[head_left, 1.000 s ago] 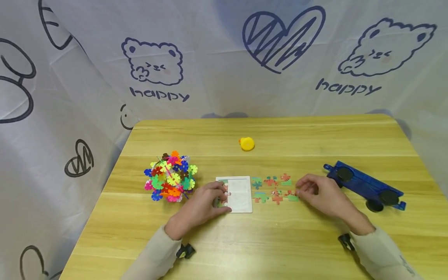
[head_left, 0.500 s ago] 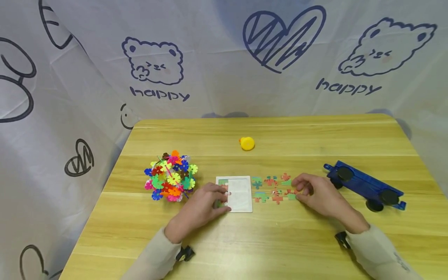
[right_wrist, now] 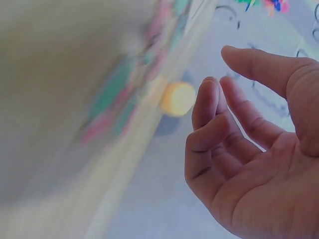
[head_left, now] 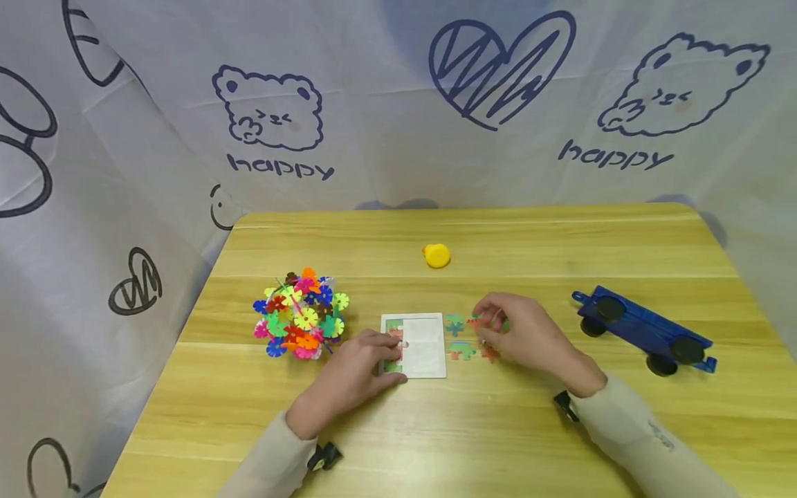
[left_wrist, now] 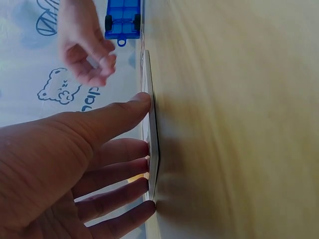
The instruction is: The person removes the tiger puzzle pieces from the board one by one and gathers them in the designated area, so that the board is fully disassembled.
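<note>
A flat white puzzle tray (head_left: 426,349) lies on the table, with a strip of puzzle pieces along its left side. My left hand (head_left: 356,363) rests on that side, its fingers over the fitted pieces and its thumb at the near edge. In the left wrist view the thumb and fingertips touch the tray's rim. Loose jigsaw pieces (head_left: 463,351) in green and orange lie just right of the tray. Over them hovers my right hand (head_left: 529,335), which hides several. The right wrist view shows its thumb apart from bent fingers, nothing between them.
A bunch of colourful flower-shaped plastic pieces (head_left: 301,318) stands to the left. Behind the tray sits a yellow rubber duck (head_left: 438,256). A blue toy vehicle (head_left: 644,328) with black wheels lies at the right. A printed white cloth (head_left: 386,152) hangs behind the wooden table.
My right hand has moved left from the right end of the loose pieces to above them, closer to the tray. The left hand stays at the tray.
</note>
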Available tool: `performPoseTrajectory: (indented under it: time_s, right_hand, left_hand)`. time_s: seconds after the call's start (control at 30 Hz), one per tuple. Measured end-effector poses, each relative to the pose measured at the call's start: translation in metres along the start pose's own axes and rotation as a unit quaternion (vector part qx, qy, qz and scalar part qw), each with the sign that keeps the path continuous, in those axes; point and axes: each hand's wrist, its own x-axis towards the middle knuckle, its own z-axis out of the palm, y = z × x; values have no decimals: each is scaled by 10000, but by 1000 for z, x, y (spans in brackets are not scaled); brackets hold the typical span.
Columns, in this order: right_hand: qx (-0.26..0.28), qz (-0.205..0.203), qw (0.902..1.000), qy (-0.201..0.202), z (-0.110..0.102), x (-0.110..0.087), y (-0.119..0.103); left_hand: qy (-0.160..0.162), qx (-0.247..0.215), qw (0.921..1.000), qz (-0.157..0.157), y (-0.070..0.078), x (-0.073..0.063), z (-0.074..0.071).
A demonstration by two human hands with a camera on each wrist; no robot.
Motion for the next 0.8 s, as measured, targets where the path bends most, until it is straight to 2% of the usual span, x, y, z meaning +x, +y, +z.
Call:
performPoseTrajectory:
  time_s: [0.17, 0.33, 0.53, 0.7, 0.8]
  right_hand:
    - [-73, -344, 9990, -260, 16, 23, -25]
    - [-235, -556, 9966, -555, 34, 40, -38]
    - [-432, -476, 9937, -916, 50, 53, -47]
    - [-790, -415, 9872, -1324, 58, 56, -51]
    - [-891, -398, 9860, -1353, 62, 59, -54]
  left_hand:
    - [5, -89, 9999, 58, -3, 0, -1]
    - [29, -110, 9996, 260, -6, 2, -2]
    - [-2, -66, 9994, 337, -7, 5, -3]
    - [-118, 41, 9996, 256, -7, 11, -5]
    - [-181, 124, 9995, 213, -7, 15, -6]
